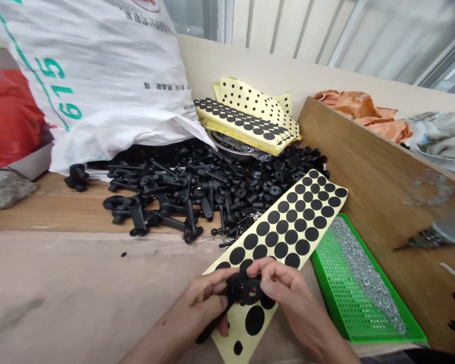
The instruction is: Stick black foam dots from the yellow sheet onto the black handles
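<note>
Both hands closed on one black moulded plastic part (242, 289), held just above the lower end of a yellow-backed sheet of black adhesive dots (290, 227). Left hand (202, 298) grips it from the side, its long arm running down-left past the palm. Right hand (284, 298) pinches the round head from above, fingertips (267, 270) on its far edge. Sheet lies angled on the beige work surface (72, 283). Beyond it: heap of similar black parts (182, 192) on a wood shelf (56, 205), steel bowl (227, 146) under more dot sheets (246, 119), white woven sack (91, 76) behind. Right of the hands, green perforated tray (349, 288) holding small silver pieces (364, 273), beside an angled wood board (387, 177).
</note>
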`<state>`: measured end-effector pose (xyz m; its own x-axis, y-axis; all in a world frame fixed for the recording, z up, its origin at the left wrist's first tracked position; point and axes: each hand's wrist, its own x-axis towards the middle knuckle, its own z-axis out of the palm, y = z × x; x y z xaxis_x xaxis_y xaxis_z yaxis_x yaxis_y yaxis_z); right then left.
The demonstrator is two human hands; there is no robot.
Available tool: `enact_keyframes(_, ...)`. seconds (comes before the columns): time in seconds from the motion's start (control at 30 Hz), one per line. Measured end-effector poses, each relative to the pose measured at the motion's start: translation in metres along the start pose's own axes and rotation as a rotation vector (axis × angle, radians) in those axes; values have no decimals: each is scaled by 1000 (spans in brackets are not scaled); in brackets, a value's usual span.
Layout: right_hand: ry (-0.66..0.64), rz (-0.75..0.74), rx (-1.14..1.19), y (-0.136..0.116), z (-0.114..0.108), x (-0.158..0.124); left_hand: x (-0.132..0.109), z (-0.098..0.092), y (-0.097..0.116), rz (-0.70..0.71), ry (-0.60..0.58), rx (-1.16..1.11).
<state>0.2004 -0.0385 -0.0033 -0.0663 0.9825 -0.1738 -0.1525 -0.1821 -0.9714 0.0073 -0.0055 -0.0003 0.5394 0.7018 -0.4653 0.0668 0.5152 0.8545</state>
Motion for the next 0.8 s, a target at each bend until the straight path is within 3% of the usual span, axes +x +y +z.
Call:
enact_keyframes(0.3,-44,28,79,4,2,2,-1,2,-1,-56,70,66)
enact_keyframes(0.8,-15,54,-40,-3,5,2,4,-2,-9,-49,3,121)
